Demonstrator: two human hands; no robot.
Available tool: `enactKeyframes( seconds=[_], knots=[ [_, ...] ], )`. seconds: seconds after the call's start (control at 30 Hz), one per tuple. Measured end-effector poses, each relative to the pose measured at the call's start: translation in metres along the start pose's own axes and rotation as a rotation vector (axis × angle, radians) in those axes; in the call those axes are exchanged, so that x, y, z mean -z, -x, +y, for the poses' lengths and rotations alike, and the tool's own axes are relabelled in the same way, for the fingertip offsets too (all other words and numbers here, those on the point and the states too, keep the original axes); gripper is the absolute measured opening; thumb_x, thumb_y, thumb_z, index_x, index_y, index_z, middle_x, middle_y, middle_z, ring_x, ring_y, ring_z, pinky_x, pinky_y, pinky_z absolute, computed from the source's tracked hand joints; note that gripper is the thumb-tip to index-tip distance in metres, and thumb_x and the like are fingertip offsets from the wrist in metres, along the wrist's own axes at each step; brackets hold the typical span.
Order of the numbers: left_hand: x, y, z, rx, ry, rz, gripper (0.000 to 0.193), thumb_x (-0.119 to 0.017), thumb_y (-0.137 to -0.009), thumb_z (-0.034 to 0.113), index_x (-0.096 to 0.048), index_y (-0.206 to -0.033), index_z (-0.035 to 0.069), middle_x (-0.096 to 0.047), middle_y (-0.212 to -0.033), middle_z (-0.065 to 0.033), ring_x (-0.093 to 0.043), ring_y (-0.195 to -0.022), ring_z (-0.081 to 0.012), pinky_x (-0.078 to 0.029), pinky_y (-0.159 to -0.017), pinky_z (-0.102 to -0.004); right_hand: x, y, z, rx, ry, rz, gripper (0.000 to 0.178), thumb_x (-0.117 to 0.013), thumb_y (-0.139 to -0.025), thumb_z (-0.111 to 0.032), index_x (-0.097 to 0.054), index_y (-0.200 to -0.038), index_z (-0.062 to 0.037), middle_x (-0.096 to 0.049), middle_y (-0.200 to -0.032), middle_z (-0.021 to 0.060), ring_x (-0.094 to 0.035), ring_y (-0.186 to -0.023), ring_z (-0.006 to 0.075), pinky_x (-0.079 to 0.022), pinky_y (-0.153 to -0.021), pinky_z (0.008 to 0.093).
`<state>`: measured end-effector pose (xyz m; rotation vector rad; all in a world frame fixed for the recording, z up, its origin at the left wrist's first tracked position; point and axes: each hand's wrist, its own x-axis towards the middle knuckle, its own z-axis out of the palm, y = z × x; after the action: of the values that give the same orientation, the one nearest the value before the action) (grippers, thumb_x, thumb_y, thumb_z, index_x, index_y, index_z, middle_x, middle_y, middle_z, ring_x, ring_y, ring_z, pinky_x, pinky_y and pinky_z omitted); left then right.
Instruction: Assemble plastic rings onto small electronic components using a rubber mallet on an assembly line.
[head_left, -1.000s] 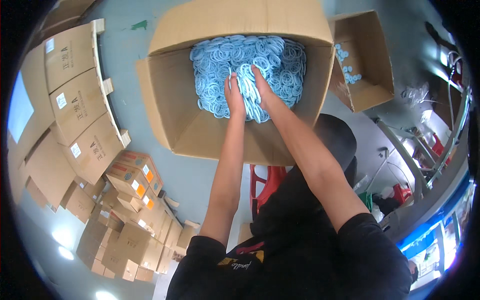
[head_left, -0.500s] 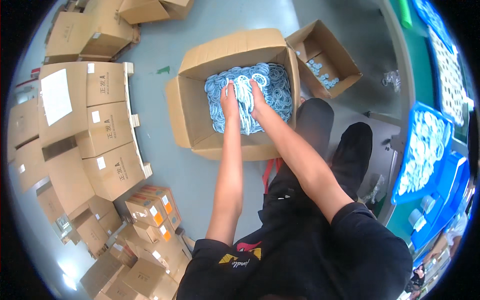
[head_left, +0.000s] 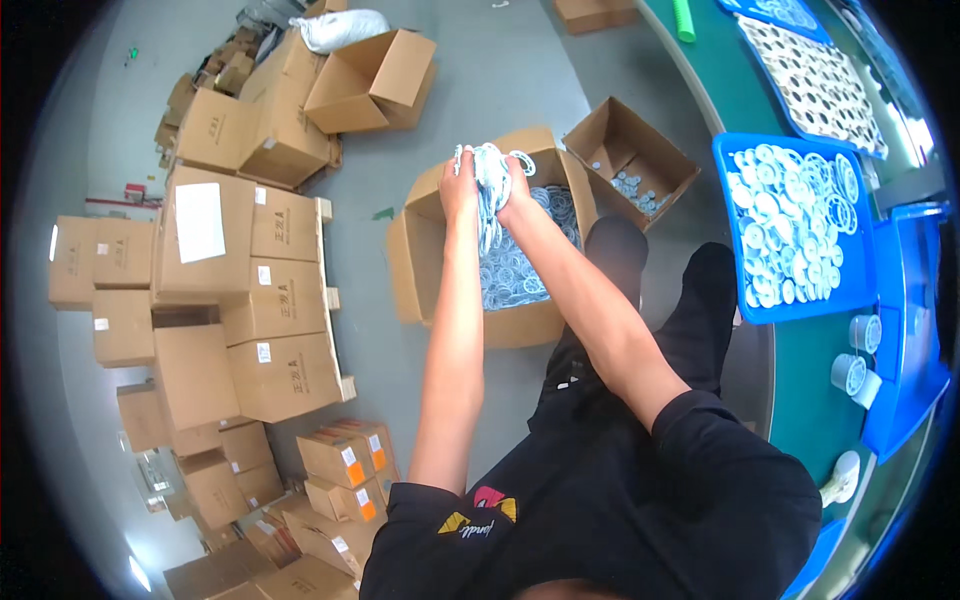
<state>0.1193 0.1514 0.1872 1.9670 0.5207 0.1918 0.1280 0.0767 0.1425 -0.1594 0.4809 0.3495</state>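
Note:
Between my two hands I hold a bunch of pale blue plastic rings (head_left: 491, 190), pressed together from both sides. My left hand (head_left: 459, 186) closes on the left side of the bunch, and my right hand (head_left: 516, 191) on its right side. One ring (head_left: 522, 162) sticks out past my right fingers. The bunch hangs above an open cardboard box (head_left: 425, 245), where many loose blue rings (head_left: 515, 278) cover the bottom. My hands and forearms hide part of that pile.
Right of it stands a smaller open carton (head_left: 675, 170) with small blue discs. A green worktable on the right carries a blue tray (head_left: 745, 305) of round plastic parts and a spotted tray (head_left: 800, 75). Stacked cartons (head_left: 285, 380) stand on a pallet at left.
My hands have lifted the bunch of rings up out of the pile in the box. The whole view has shifted, bringing more of the worktable and its trays into sight.

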Motion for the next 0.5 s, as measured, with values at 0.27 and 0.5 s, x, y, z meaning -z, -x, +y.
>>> enactKeyframes(
  seconds=[0.27,0.5],
  knots=[
    [0.024,-0.019,0.050,-0.128,0.067,0.033,0.071,-0.065,-0.097,0.058,-0.068,-0.133,-0.004,-0.072,-0.128,-0.0268,-0.067,-0.124,-0.0378,-0.049,-0.106,-0.0423,-0.070,0.038,-0.012,0.029,-0.042,-0.110,0.054,-0.042,-0.106,-0.049,-0.067,-0.130,-0.0069,-0.075,-0.124,0.0133,-0.071,-0.112,0.0342,-0.054,-0.103,0.0493],
    [0.020,-0.002,0.110,-0.208,0.049,-0.005,0.069,-0.065,-0.096,0.059,-0.070,-0.131,-0.001,-0.071,-0.129,-0.0271,-0.066,-0.125,-0.0382,-0.049,-0.107,-0.0432,-0.098,0.053,-0.042,0.073,-0.064,-0.188,0.054,-0.041,-0.106,-0.050,-0.066,-0.127,-0.0068,-0.075,-0.121,0.0131,-0.071,-0.111,0.0351,-0.053,-0.102,0.0518]
  ],
)
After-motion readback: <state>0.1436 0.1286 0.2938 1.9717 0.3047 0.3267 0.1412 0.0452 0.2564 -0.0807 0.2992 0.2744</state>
